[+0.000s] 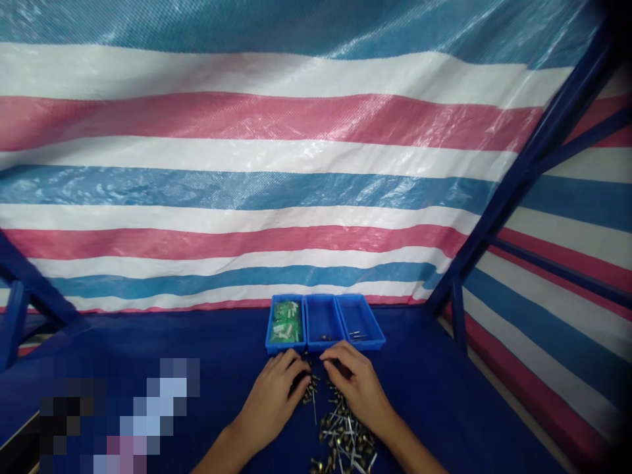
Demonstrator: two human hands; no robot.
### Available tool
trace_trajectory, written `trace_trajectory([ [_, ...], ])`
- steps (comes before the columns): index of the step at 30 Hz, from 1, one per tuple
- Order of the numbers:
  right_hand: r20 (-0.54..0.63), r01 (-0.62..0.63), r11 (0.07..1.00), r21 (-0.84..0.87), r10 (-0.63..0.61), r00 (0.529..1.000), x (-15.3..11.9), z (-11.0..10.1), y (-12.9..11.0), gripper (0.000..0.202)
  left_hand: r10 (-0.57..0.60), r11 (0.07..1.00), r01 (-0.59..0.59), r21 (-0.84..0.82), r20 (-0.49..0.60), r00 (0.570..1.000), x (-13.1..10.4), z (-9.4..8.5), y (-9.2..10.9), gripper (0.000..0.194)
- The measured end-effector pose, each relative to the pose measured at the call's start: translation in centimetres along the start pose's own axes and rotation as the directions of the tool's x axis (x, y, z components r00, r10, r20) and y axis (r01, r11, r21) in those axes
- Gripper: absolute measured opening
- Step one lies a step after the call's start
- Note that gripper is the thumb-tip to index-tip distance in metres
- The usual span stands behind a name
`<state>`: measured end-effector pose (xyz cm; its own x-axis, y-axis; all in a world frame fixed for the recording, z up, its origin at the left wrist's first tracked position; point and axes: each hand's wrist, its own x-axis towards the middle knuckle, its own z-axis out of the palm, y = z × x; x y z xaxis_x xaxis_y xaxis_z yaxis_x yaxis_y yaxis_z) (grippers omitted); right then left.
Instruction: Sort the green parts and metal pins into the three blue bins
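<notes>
My left hand (274, 396) is curled over a few small brass-and-steel pieces with thin shanks (310, 394), its thumb and fingertips bent toward each other. What it grips, if anything, is too small to make out. Facing it, my right hand (359, 387) has its thumb and index finger drawn together just in front of the bins; whatever is in that pinch is hidden. Under and beside the right wrist spreads a loose pile of similar metal pieces (345, 434), with dark brassy heads and silvery shanks.
Three blue bins stand side by side beyond my hands. The left bin (269, 332) has green-and-white packets (286, 320), the middle bin (322, 316) a small metal piece, the right bin (353, 309) a few thin pins. Blue frame bars (457, 270) and striped sheeting (247, 243) enclose the blue tabletop (207, 336).
</notes>
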<state>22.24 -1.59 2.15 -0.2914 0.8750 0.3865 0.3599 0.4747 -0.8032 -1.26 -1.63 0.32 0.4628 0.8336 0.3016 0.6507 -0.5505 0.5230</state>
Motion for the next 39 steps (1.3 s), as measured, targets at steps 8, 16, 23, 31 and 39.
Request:
trace_trajectory([
  [8, 0.021, -0.005, 1.000, 0.008, 0.005, 1.000, 0.0, 0.1, -0.1, 0.023, 0.010, 1.000, -0.010, -0.002, -0.023, 1.000, -0.1, -0.1, 0.0, 0.014],
  [16, -0.033, -0.077, 0.997, 0.022, 0.078, 0.996, 0.0, 0.1, 0.5, 0.021, 0.000, 1.000, 0.000, 0.000, -0.013, 1.000, 0.0, 0.0, 0.0, 0.013],
  [23, -0.098, -0.150, 0.984, 0.100, 0.159, 0.982, 0.3, 0.3, 1.2, 0.025, -0.007, 1.000, 0.007, -0.004, 0.000, 1.000, -0.1, -0.1, 0.1, 0.013],
  [31, -0.123, -0.147, 0.974, 0.172, 0.169, 0.978, 0.7, 0.1, 1.6, 0.035, -0.005, 1.000, 0.005, -0.008, -0.006, 1.000, 0.0, -0.3, 0.2, 0.013],
  [39, -0.131, -0.152, 0.969, 0.193, 0.179, 0.975, 0.6, 0.2, 1.7, 0.041, 0.003, 1.000, -0.003, 0.002, -0.021, 1.000, -0.1, -0.3, 0.2, 0.014],
])
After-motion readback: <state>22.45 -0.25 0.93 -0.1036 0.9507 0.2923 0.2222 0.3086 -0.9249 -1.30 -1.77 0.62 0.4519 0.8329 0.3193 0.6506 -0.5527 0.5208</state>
